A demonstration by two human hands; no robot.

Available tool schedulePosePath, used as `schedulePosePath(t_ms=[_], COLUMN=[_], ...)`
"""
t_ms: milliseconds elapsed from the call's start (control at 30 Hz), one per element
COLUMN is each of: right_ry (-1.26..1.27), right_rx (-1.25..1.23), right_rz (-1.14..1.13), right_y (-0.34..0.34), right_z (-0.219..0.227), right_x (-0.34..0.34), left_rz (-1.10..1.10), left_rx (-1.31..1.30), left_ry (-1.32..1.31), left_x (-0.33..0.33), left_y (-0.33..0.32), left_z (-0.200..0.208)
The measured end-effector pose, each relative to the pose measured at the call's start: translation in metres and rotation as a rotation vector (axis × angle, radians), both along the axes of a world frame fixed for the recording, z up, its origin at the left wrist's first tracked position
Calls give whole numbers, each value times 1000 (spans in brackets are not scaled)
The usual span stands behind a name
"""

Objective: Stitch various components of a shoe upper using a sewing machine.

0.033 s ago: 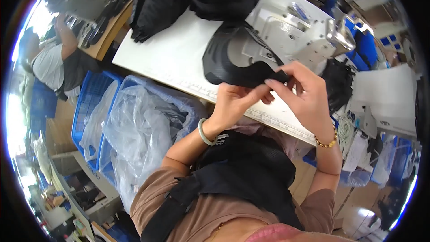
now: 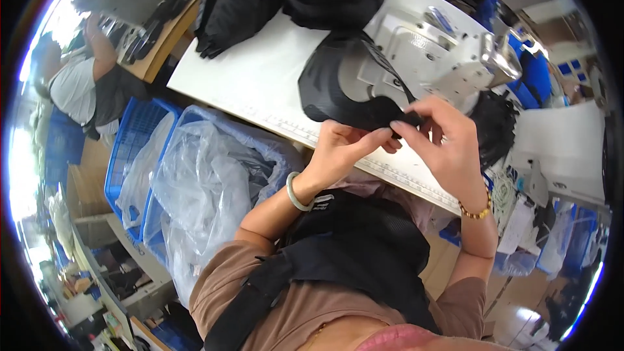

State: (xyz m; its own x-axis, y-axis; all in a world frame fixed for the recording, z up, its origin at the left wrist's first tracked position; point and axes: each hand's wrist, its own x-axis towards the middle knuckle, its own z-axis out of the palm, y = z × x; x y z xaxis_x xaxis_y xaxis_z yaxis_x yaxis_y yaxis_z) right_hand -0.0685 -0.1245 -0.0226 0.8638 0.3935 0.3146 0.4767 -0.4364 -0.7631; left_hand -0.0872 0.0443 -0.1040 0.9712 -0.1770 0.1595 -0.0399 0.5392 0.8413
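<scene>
A curved black fabric piece (image 2: 320, 84) lies on the white table in front of the sewing machine (image 2: 455, 65), bent into a U around a pale patch of the machine's bed. Its near right end is pinched between my two hands. My left hand (image 2: 343, 153) is closed on the lower edge, thumb pointing right. My right hand (image 2: 448, 143) is closed on the tip, thumb and fingers pressed together. A thin black strip (image 2: 389, 65) runs from the far end of the piece toward my right hand. The fingers partly hide the held end.
Black bundles (image 2: 244, 3) stand at the table's far side. A black stringy heap (image 2: 493, 127) sits right of my right hand. Blue crates (image 2: 130, 156) lined with clear plastic bags (image 2: 195, 175) stand left of the table. Another person (image 2: 81, 88) works at the far left.
The whole view has shifted slightly to the right. Both hands keep their pinch on the black fabric piece, with only a slight shift of the right fingers.
</scene>
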Motion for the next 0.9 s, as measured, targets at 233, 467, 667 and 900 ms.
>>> schedulePosePath(t_ms=[233, 467, 667, 900], right_ry=[99, -465, -823, -1019], right_rx=[101, 162, -188, -483], right_rz=[92, -32, 2, 31], right_y=[26, 32, 28, 17], right_z=[-19, -34, -26, -14], right_x=[-4, 12, 14, 17], left_rz=[44, 155, 207, 257], left_rx=[-101, -344, -350, -278], left_ry=[119, 135, 127, 104], left_x=[-5, 10, 11, 12], left_y=[34, 25, 7, 1], left_z=[-8, 17, 29, 40])
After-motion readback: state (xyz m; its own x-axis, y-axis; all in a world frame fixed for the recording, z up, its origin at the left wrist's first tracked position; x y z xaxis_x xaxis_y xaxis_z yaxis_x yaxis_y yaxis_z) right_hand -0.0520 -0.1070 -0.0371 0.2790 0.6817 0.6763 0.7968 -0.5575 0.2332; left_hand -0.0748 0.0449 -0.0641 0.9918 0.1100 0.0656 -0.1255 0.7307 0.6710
